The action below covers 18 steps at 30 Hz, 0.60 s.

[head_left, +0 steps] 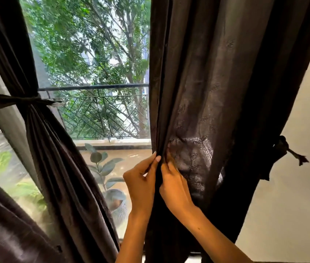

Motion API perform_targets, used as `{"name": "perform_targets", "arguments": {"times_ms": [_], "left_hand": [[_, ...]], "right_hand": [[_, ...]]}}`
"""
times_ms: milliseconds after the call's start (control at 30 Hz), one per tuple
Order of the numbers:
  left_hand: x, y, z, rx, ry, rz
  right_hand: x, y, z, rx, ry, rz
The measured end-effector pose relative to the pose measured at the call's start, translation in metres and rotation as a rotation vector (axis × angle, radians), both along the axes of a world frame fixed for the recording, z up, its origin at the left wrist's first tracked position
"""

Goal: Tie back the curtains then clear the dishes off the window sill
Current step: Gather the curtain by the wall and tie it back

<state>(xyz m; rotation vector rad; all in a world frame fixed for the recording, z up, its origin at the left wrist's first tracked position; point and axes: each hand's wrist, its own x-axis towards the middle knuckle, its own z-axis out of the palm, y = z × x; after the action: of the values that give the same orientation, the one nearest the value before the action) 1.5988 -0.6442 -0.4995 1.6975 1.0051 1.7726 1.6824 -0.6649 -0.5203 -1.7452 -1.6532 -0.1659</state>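
The dark brown right curtain (207,82) hangs loose over the right half of the window. My left hand (140,183) pinches its inner edge from the window side. My right hand (173,185) grips the same edge just beside it, fingers tucked into the folds. A dark tie-back strip (283,149) dangles from the wall on the right, apart from this curtain. The left curtain (42,139) is gathered and held by its tie-back (17,100). No dishes or sill surface show in this view.
Through the glass are a metal balcony railing (97,87), trees, and a potted rubber plant (108,168) in a pale basket. A cream wall (292,205) lies to the right. Another dark fabric fold (4,224) fills the lower left corner.
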Motion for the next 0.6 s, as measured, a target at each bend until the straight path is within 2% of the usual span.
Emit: {"name": "perform_targets", "arguments": {"times_ms": [33, 167, 233, 300, 367, 433, 467, 533, 600], "left_hand": [[0.001, -0.001, 0.000, 0.004, 0.007, -0.008], [-0.001, 0.005, 0.003, 0.024, 0.048, 0.034], [-0.004, 0.010, 0.004, -0.040, -0.022, -0.006], [-0.011, 0.017, 0.004, -0.087, -0.060, -0.035], [-0.018, 0.026, 0.004, -0.111, -0.055, -0.045], [-0.022, 0.032, 0.003, -0.148, -0.072, -0.088], [-0.024, 0.034, 0.003, -0.154, -0.079, -0.100], [-0.021, 0.032, 0.005, -0.155, -0.075, -0.103], [-0.017, 0.027, 0.008, -0.141, -0.048, -0.091]], "right_hand": [[0.002, 0.000, 0.001, -0.076, 0.005, 0.045], [0.017, 0.002, 0.000, -0.070, -0.090, 0.160], [0.029, 0.000, 0.005, 0.062, -0.067, 0.098], [0.040, -0.003, 0.012, 0.316, 0.113, -0.145], [0.054, -0.002, 0.023, 0.420, 0.458, -0.297], [0.064, 0.006, 0.030, 0.371, 0.752, -0.169], [0.065, 0.010, 0.031, 0.334, 0.811, -0.051], [0.064, 0.018, 0.027, 0.286, 0.840, 0.134], [0.057, 0.024, 0.020, 0.274, 0.784, 0.190]]}}
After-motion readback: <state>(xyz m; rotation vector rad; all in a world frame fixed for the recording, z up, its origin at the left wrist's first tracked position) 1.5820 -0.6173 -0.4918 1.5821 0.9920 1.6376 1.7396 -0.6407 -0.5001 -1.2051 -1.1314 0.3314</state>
